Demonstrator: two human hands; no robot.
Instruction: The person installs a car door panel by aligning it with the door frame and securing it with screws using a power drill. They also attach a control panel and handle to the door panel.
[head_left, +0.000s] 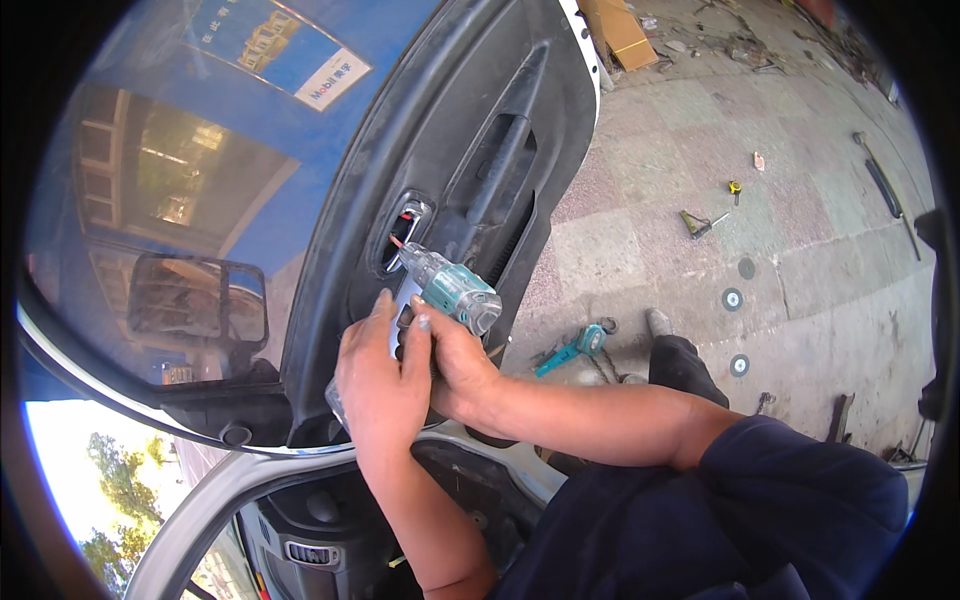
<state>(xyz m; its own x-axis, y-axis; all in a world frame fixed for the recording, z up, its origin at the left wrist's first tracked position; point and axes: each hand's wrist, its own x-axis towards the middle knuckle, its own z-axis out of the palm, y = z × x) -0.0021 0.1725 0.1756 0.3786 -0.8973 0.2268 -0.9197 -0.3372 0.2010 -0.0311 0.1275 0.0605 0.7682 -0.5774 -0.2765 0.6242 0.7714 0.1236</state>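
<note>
A cordless drill (pixel 455 288) with a clear and teal body points its bit into the handle recess (pixel 405 232) of a dark vehicle door panel (pixel 470 130). Something red shows inside that recess. My right hand (pixel 458 362) is closed around the drill's grip, just behind the body. Beside it, my left hand (pixel 385 365) wraps the lower grip, its index finger and thumb pointing up toward the door. The left hand's other fingers are hidden. A pale, flat piece (pixel 407 298) shows between the fingers and the panel; its kind is unclear.
Door glass (pixel 200 180) fills the upper left, with a side mirror (pixel 200 300) behind it. On the tiled floor lie a teal power tool (pixel 570 350), a yellow tape measure (pixel 735 187), a green-handled tool (pixel 697 224) and a long dark bar (pixel 882 185). A cardboard box (pixel 618 35) stands farther off.
</note>
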